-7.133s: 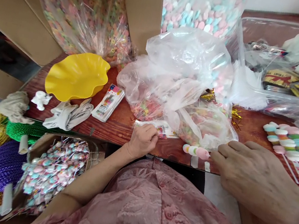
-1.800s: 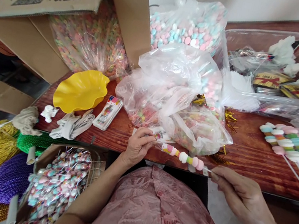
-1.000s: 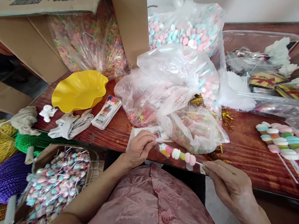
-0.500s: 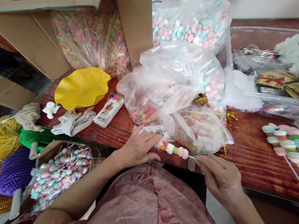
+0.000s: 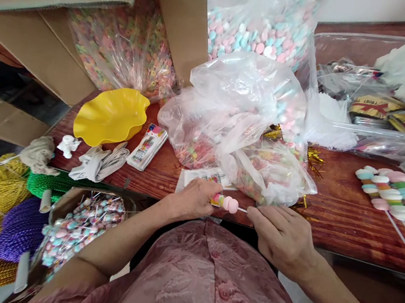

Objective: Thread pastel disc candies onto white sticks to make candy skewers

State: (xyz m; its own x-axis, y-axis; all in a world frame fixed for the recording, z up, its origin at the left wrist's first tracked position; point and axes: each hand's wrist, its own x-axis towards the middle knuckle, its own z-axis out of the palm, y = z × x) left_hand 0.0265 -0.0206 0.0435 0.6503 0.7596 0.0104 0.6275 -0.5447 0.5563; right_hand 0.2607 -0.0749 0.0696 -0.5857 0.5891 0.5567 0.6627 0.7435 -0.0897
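Note:
At the table's front edge my left hand [image 5: 199, 199] is closed around the far end of a marshmallow skewer [image 5: 231, 205]. Its pink and yellow-green pieces show beyond the fingers; the rest is hidden in the hand. The thin white stick runs right to my right hand [image 5: 281, 236], whose fingers pinch its end. Behind my left hand lies a flat pack of printed wrappers [image 5: 210, 175], partly covered by a clear bag of small coloured candies [image 5: 272, 177]. Several finished-looking marshmallow skewers [image 5: 402, 194] lie in a row at the right.
A yellow wavy dish [image 5: 110, 117], a stack of printed wrappers [image 5: 147, 147] and a grey cloth [image 5: 101, 161] sit at the left. Behind stand a cardboard box [image 5: 187, 18], bagged marshmallows [image 5: 262, 36] and a clear tub [image 5: 378, 133]. Below left is a box of wrapped candies [image 5: 81, 234].
My left hand has closed around the skewer, covering more of its pieces. My right hand has moved left with the stick, bringing the hands closer together.

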